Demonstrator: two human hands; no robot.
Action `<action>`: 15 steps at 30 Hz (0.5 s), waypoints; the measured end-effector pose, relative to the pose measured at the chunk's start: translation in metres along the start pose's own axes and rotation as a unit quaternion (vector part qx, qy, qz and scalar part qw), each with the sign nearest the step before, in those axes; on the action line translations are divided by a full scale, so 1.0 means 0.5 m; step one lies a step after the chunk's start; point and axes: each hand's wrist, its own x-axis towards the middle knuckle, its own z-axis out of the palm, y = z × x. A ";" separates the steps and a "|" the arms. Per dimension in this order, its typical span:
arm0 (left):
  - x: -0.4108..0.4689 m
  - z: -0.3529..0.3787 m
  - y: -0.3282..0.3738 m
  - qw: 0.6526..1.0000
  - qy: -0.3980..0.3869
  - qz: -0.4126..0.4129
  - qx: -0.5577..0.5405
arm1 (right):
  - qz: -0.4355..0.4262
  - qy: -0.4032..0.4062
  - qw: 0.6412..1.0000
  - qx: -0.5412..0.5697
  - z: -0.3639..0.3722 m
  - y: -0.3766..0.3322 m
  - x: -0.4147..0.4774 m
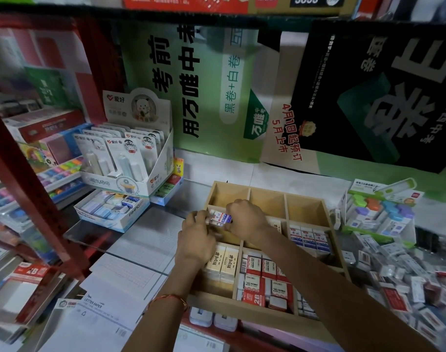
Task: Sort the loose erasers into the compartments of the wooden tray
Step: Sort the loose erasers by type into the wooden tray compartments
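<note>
Head view, shop shelf.

- Wooden tray (229,307): lies flat on the shelf, divided into rows of three compartments.
- Left hand (195,240): over the left compartment of the middle row, fingers curled round the left end of a small bundle of erasers (218,216).
- Right hand (244,219): meets it from the other side, thumb and fingers pinching the right end of the same bundle, which sits just above that compartment.
- Front row, left: cream erasers (224,260), standing side by side.
- Front row, middle: red-and-white 2B erasers (257,270), packed close.
- Middle row, right: white-and-blue erasers (308,238), three in a line.
- Loose heap of erasers (404,283): on the shelf just right of the tray.
- Red thread (171,298): round the left wrist.
- Display box of carded items (130,153): well left of the tray.
- Letter paper pad (97,308): front left.
</note>
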 end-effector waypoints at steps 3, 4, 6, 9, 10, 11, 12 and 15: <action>-0.002 0.002 -0.001 1.000 0.004 0.011 0.026 | -0.003 0.021 1.000 0.019 0.008 -0.006 -0.001; -0.002 0.002 -0.002 0.999 0.001 0.012 0.044 | -0.005 0.026 0.999 0.022 0.009 -0.007 -0.002; 0.000 0.004 -0.002 0.996 -0.011 0.018 0.091 | -0.015 0.031 0.999 0.018 0.010 -0.009 -0.002; 0.004 0.003 -0.002 0.991 -0.021 0.025 0.132 | -0.022 0.038 0.999 0.005 0.014 -0.011 0.002; 0.004 0.003 -0.002 0.990 -0.024 0.025 0.136 | -0.015 0.043 0.999 0.006 0.016 -0.012 0.004; 0.004 0.002 -0.003 0.990 -0.028 0.023 0.136 | -0.008 0.048 0.999 0.007 0.018 -0.013 0.005; 0.003 0.002 -0.002 0.990 -0.030 0.020 0.135 | -0.002 0.051 0.999 0.009 0.020 -0.014 0.006; 0.002 0.004 -0.002 0.991 -0.023 0.017 0.129 | -0.001 0.055 0.998 0.032 0.013 -0.014 0.004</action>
